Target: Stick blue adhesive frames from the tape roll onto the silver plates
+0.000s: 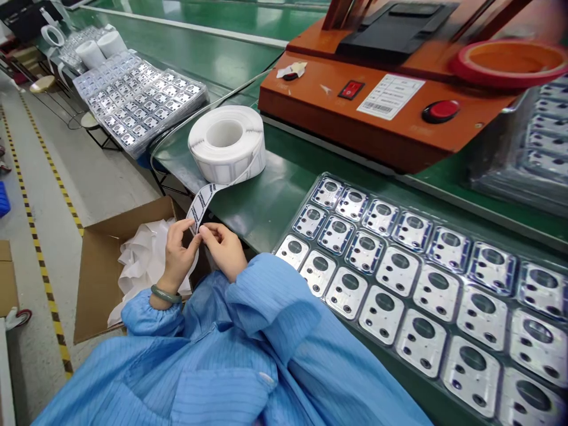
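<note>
A strip of stickers (203, 200) with dark-outlined frames runs down from a white label roll (226, 145) lying on the green bench. My left hand (180, 251) is closed on the strip's free part, thumb and fingers pinching it. Right beside it, my right hand (224, 247) pinches at the same place, its fingertips close to the left thumb. Whether a single label is between the right fingertips is hidden. To the right lies a clear tray (286, 234) of silver plates (399, 269), each with one large round window and smaller holes.
An orange machine (328, 115) with a red button stands behind the tray, a red tape ring (510, 62) on it. Below the bench edge, a cardboard box (100, 260) holds crumpled white backing paper (144, 254). Stacked plate trays (142, 100) sit far left; more trays (548, 142) are at right.
</note>
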Available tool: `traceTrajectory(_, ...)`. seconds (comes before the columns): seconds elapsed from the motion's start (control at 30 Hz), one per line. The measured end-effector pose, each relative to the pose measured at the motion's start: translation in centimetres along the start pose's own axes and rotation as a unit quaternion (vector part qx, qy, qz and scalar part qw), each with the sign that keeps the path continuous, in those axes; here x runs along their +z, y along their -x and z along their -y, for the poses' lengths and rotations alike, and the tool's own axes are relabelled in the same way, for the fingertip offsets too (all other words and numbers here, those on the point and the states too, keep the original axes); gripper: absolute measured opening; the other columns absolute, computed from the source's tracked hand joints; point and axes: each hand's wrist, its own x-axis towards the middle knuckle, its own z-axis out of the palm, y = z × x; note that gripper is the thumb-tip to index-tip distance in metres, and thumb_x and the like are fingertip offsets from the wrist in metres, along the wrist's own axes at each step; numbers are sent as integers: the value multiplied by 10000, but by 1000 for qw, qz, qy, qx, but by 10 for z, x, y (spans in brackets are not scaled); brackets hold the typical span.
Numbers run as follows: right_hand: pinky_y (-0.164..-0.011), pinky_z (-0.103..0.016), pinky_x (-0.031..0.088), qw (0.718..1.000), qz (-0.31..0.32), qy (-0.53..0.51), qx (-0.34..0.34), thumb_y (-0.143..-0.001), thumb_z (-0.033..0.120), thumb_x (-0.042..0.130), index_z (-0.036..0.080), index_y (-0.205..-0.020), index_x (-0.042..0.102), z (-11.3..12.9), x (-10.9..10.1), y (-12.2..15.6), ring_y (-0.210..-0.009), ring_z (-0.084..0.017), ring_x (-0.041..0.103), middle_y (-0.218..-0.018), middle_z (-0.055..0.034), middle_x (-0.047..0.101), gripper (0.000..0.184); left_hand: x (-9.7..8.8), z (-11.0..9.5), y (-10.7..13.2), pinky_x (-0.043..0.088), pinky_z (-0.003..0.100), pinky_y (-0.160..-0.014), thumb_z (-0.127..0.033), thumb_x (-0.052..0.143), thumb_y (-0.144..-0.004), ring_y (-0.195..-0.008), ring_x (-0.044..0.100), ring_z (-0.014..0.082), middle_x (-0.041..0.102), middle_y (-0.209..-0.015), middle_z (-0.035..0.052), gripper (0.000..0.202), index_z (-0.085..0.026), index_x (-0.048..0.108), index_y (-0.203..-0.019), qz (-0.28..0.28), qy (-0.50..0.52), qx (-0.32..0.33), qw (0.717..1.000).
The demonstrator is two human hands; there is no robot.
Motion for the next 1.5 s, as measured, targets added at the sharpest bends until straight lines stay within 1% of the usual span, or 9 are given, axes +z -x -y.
traceTrajectory(0.13, -817, -326, 496, 1000, -11, 18, -12, -836, 350, 574, 193, -872, 695, 4, 8, -8, -786, -170, 639, -880, -43, 723, 202, 3, -2, -2, 462, 410, -952, -323, 607, -859, -1052, 585, 212, 641, -1090, 95, 265, -202, 624, -1094, -4, 9, -6, 1000)
traceTrajectory(0.27, -784, -301, 483, 1000, -13, 8, -15, -829, 290, 546, 199, -797, 700, 3, 11, -15, -766, -166, 622, -792, -14, 702, 181, 3, -3, 0, 483, 393, -931, -342, 616, -849, -1010, 608, 206, 654, -1065, 87, 275, -200, 637, -1083, 0, 51, -52, 997)
traceTrajectory(0.5, -658, -260, 483, 997, 29, -65, -15, -808, 351, 566, 172, -789, 693, -10, 8, -18, -685, -138, 600, -759, -18, 687, 221, 5, -2, 5, 495, 376, -934, -350, 571, -878, -1014, 625, 205, 660, -1061, 94, 264, -193, 640, -1080, 1, 80, -76, 994)
traceTrajectory(0.7, -530, -214, 438, 988, 85, -128, -21, -801, 477, 568, 175, -800, 685, -12, 4, -14, -680, -121, 599, -840, -38, 702, 324, 1, -8, 4, 505, 362, -923, -343, 534, -900, -1007, 630, 192, 669, -1049, 81, 247, -186, 649, -1053, -11, 84, -66, 994)
traceTrajectory(0.87, -535, -212, 438, 981, 108, -159, -27, -767, 574, 594, 183, -790, 670, -12, 2, -13, -703, -120, 593, -836, -36, 684, 399, -1, -15, 3, 531, 338, -862, -363, 532, -901, -942, 652, 182, 687, -984, 68, 244, -182, 664, -996, -16, 84, -56, 995)
traceTrajectory(1.0, -542, -218, 438, 979, 108, -168, -28, -762, 595, 600, 185, -765, 648, -15, 2, -13, -660, -110, 569, -732, -9, 634, 412, -1, -16, 4, 538, 327, -833, -372, 534, -900, -911, 660, 179, 691, -950, 64, 247, -177, 671, -966, -23, 85, -53, 995)
traceTrajectory(1.13, -545, -220, 440, 979, 106, -172, -25, -765, 578, 595, 180, -767, 642, -19, 3, -13, -631, -102, 555, -693, 1, 609, 402, 0, -17, 4, 540, 318, -818, -374, 542, -896, -889, 664, 175, 693, -925, 60, 245, -175, 674, -951, -29, 85, -52, 995)
traceTrajectory(1.37, -566, -217, 448, 979, 108, -170, -31, -792, 468, 587, 178, -759, 638, -13, 2, -10, -706, -112, 591, -820, -26, 650, 296, 2, -17, 4, 546, 329, -808, -403, 533, -893, -877, 666, 180, 696, -910, 66, 273, -173, 676, -926, -38, 84, -57, 994)
traceTrajectory(1.5, -573, -222, 454, 979, 113, -167, -34, -794, 450, 581, 182, -769, 652, -13, 1, -9, -722, -116, 597, -842, -28, 657, 279, 1, -17, 5, 542, 323, -804, -387, 539, -890, -872, 663, 177, 697, -902, 63, 257, -173, 678, -916, -39, 85, -60, 994)
